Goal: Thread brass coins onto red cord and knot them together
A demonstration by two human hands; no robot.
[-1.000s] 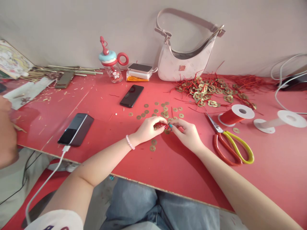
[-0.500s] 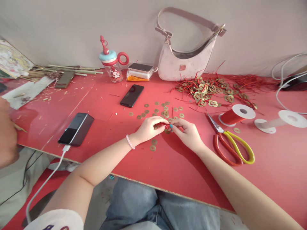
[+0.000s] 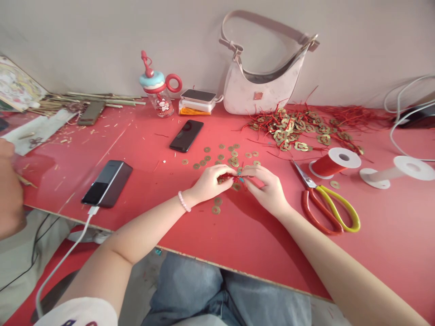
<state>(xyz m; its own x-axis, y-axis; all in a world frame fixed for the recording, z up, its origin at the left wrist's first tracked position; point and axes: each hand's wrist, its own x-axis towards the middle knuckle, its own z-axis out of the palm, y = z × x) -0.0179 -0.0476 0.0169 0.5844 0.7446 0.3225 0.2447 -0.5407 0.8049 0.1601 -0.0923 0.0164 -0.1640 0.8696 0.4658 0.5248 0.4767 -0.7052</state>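
Over the middle of the red table [image 3: 190, 226], my left hand [image 3: 212, 182] and my right hand [image 3: 267, 188] meet fingertip to fingertip. My left thumb and fingers are pinched on red cord [image 3: 235, 179]. The right fingertips close on the same cord from the other side; its thin ends are mostly hidden by my fingers. Loose brass coins [image 3: 234, 160] with holes lie scattered just beyond and beneath my hands. Two more coins [image 3: 216, 209] rest nearer to me, below my left hand.
Scissors [image 3: 329, 203] and a spool of red cord [image 3: 328, 165] lie right, beside a bare white spool [image 3: 397, 172]. A pile of corded coins [image 3: 295, 129] sits before the handbag [image 3: 263, 90]. Phones [image 3: 186, 136], a cup [image 3: 161, 97] and a cabled power bank [image 3: 107, 183] stand left, near another person's arm [image 3: 10, 194].
My right fingertips have shifted slightly on the cord, the index finger now straighter. My left hand keeps its pinch, and the things on the table stay where they were.
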